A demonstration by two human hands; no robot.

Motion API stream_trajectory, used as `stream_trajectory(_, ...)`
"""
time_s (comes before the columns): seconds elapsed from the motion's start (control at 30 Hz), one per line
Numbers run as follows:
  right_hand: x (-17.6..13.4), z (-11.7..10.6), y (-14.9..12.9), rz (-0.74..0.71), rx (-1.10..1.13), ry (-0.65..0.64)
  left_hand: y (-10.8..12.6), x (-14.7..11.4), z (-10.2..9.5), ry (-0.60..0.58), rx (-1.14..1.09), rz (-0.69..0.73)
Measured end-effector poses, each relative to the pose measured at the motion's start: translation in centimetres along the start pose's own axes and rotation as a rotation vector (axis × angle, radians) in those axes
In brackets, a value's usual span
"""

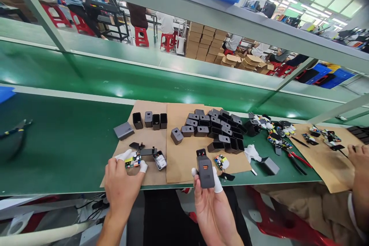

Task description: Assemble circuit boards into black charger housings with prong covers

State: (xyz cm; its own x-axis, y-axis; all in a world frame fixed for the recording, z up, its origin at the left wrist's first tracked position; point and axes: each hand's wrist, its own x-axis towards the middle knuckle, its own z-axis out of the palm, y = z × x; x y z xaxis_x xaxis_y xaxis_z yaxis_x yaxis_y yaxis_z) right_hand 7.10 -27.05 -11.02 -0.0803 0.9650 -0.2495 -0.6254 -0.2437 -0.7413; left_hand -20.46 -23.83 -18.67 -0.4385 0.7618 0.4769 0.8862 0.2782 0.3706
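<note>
With white finger cots on some fingertips, my left hand [123,178] grips a small circuit board [133,160] low over the cardboard. Beside it lie a flat black part [148,152] and an open housing with white parts inside [160,160]. My right hand [211,203], also wearing finger cots, holds up a dark grey plastic housing [206,175] with an orange mark on its face and a black piece at its top end. Just right of that, another circuit board [221,162] rests on the cardboard near a small black plate [227,177].
Many dark housings [216,127] crowd the cardboard [181,165] ahead; several more [150,119] stand left. Circuit boards [278,138], red-handled pliers [298,161] and a grey block [270,166] lie right. A co-worker's hand [359,157] is at the far right. Other pliers [15,128] lie left.
</note>
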Motion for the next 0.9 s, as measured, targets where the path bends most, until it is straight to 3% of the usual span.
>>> stream_trajectory(0.27, -0.1, 0.6, -0.6, -0.034, -0.008, 0.081, 0.2, 0.1, -0.1, 0.011, 0.031, 0.01)
stream_trajectory(0.4, 0.6, 1.1, -0.3, -0.112, -0.093, 0.197, 0.1, 0.0, 0.0, 0.018, 0.027, 0.025)
stream_trajectory(0.47, 1.5, 0.3, -0.1, -0.287, -0.288, 0.295, 0.0, 0.0, 0.0, 0.018, 0.022, 0.024)
stream_trajectory(0.53, 2.8, -1.4, 0.2, -0.571, -0.63, 0.354, 0.0, 0.0, -0.1, 0.016, 0.017, 0.022)
stream_trajectory(0.6, 4.1, -3.6, 0.5, -0.866, -1.023, 0.327, 0.1, 0.0, -0.2, 0.01, 0.012, 0.021)
stream_trajectory(0.67, 5.2, -5.7, 1.1, -1.055, -1.263, 0.26, 0.2, 0.0, -0.3, 0.004, 0.002, 0.018)
stream_trajectory(0.77, 5.8, -7.7, 2.1, -1.163, -1.335, 0.2, 0.3, 0.0, -0.5, -0.003, -0.016, 0.009)
stream_trajectory(0.9, 5.5, -8.1, 2.9, -1.217, -1.365, 0.169, 0.4, 0.1, -0.6, 0.002, -0.026, 0.01)
